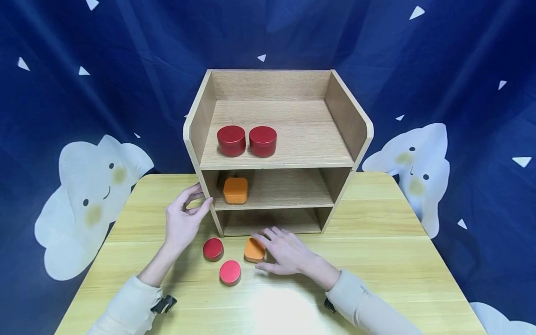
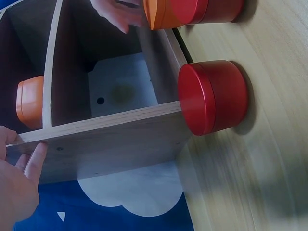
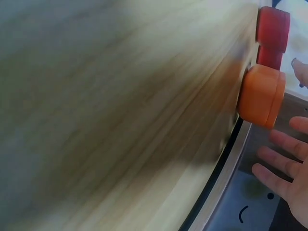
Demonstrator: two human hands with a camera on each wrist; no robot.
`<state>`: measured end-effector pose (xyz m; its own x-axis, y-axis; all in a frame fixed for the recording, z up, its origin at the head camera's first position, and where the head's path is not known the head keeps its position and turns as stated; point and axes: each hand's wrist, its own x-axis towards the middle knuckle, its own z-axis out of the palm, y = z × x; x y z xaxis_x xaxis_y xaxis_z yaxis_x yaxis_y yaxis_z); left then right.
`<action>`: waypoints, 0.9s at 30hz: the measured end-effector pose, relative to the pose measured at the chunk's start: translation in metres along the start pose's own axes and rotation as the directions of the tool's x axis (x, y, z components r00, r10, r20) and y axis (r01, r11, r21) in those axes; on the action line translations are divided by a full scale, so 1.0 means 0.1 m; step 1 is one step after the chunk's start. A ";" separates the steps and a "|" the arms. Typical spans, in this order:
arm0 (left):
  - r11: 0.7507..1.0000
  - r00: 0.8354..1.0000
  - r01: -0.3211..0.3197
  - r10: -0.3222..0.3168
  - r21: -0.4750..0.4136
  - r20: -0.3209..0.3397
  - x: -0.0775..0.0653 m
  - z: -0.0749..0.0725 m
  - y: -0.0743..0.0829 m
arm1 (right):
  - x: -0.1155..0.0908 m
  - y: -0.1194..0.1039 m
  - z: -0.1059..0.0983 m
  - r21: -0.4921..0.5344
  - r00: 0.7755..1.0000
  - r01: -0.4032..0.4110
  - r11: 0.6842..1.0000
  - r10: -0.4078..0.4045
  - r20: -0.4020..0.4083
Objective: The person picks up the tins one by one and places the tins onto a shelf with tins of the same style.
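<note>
My left hand (image 1: 183,221) holds the left side panel of a wooden shelf (image 1: 272,163), thumb at the front edge and fingers on the outer face. My right hand (image 1: 286,252) hovers with spread fingers over an orange rounded-square tin (image 1: 252,251) on the table. In the right wrist view, the fingers stand apart from this orange tin (image 3: 260,94). Two round red tins, one nearer the shelf (image 1: 213,249) and one nearer me (image 1: 230,272), lie to its left. Another orange tin (image 1: 236,190) sits on the middle shelf level, at the left.
Two round red tins, a left one (image 1: 231,140) and a right one (image 1: 263,141), stand side by side on the shelf's top level. The wooden table (image 1: 389,260) extends on both sides. A dark blue curtain (image 1: 268,32) with clouds hangs behind.
</note>
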<state>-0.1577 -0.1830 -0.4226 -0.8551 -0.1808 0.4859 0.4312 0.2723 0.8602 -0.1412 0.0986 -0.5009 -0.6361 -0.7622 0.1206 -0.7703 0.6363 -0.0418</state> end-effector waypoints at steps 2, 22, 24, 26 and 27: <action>1.000 1.000 -0.004 0.004 -0.005 -0.002 0.00 0.00 0.00 | 0.02 0.00 0.01 -0.008 1.000 0.000 1.000 0.000 0.014; 1.000 1.000 -0.012 0.012 -0.013 -0.012 0.00 0.01 0.01 | 0.12 -0.02 0.10 -0.116 0.999 0.017 0.993 -0.013 0.029; 1.000 1.000 -0.012 0.012 -0.013 -0.013 0.00 0.01 0.01 | 0.11 -0.01 0.11 -0.126 1.000 0.020 0.992 -0.017 0.023; 1.000 1.000 -0.012 0.012 -0.011 -0.012 0.00 0.01 0.02 | 0.11 -0.01 0.12 -0.137 1.000 0.026 0.990 -0.023 0.019; 1.000 1.000 -0.012 0.012 -0.013 -0.012 0.00 0.01 0.02 | 0.11 -0.01 0.12 -0.141 0.999 0.029 0.990 -0.027 0.017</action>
<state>-0.1568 -0.1816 -0.4213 -0.8464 -0.1893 0.4978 0.4449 0.2625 0.8563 -0.1479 0.0880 -0.5113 -0.6156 -0.7810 0.1052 -0.7745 0.6243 0.1024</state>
